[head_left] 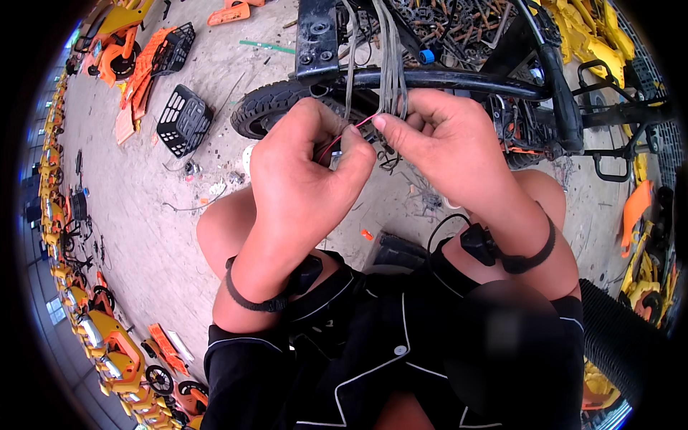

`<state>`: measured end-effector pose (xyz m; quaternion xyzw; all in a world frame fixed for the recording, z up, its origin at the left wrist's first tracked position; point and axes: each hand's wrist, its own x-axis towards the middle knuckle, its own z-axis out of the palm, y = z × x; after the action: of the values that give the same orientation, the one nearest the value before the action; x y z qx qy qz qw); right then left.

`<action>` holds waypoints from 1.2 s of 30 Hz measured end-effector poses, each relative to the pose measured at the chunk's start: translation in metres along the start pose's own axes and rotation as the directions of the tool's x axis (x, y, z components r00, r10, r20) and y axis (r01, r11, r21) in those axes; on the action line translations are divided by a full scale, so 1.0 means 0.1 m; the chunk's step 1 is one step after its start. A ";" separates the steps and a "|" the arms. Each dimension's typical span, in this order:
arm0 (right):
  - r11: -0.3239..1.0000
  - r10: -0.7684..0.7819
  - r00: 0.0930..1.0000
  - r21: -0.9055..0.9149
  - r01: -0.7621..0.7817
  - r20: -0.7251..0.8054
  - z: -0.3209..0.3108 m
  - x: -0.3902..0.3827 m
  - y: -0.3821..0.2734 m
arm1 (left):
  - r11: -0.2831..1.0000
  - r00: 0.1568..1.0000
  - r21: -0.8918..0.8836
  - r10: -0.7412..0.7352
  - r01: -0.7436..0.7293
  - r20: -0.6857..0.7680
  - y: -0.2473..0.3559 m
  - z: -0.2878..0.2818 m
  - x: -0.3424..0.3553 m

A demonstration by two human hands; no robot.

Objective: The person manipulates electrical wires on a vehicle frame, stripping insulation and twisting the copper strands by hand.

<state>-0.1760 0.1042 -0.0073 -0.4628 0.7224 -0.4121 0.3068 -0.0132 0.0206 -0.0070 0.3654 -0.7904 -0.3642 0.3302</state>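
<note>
My left hand and my right hand meet at the top middle, both with fingers pinched on a thin red wire. Beside my fingertips, several grey cables hang down over the black tube of a vehicle frame, which has a black metal plate with bolts. Behind my hands is a black tyre; dark tangled wire ends dangle under my fingers.
A black crate lies on the concrete floor at the left, near orange panels. Rows of yellow scooters line the left side. Yellow body parts lie at upper right; rusty metal pieces fill the space beyond the frame.
</note>
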 end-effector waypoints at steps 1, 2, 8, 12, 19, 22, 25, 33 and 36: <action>1.000 0.005 1.000 -0.007 -0.005 0.008 -0.01 0.00 0.00 | 1.000 1.000 0.003 -0.005 0.005 0.001 0.01 0.00 0.00; 1.000 -0.013 1.000 -0.014 0.013 0.008 -0.01 -0.01 0.00 | 1.000 1.000 0.006 -0.010 0.010 0.002 0.02 0.00 0.00; 1.000 -0.016 1.000 -0.017 0.016 -0.006 0.00 0.00 0.02 | 1.000 1.000 0.008 -0.010 0.010 0.002 0.03 0.01 0.00; 1.000 -0.022 1.000 0.009 0.022 -0.001 0.00 -0.01 0.01 | 1.000 1.000 -0.015 -0.013 0.013 0.002 0.02 0.02 0.00; 0.999 -0.021 1.000 -0.044 0.021 -0.001 -0.02 0.00 -0.01 | 0.998 1.000 -0.064 0.004 -0.003 0.024 0.01 0.03 0.00; 1.000 -0.020 1.000 -0.008 0.020 0.009 -0.02 -0.01 0.00 | 0.999 1.000 -0.044 -0.010 0.011 0.020 0.00 0.04 -0.01; 1.000 -0.022 1.000 0.007 0.022 0.021 -0.02 -0.02 0.00 | 0.999 1.000 -0.037 -0.022 0.022 0.010 -0.01 0.03 -0.01; 1.000 -0.022 0.999 0.016 0.022 0.034 -0.03 -0.01 -0.03 | 0.998 1.000 -0.057 -0.023 0.024 0.012 0.00 0.02 0.00; 1.000 -0.006 0.999 0.007 0.005 0.054 -0.05 -0.02 -0.02 | 0.998 1.000 -0.067 -0.015 0.016 0.008 -0.01 0.03 0.00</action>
<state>-0.1782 0.1069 -0.0030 -0.4746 0.7112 -0.4029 0.3265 -0.0151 0.0206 -0.0093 0.3589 -0.7763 -0.3943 0.3364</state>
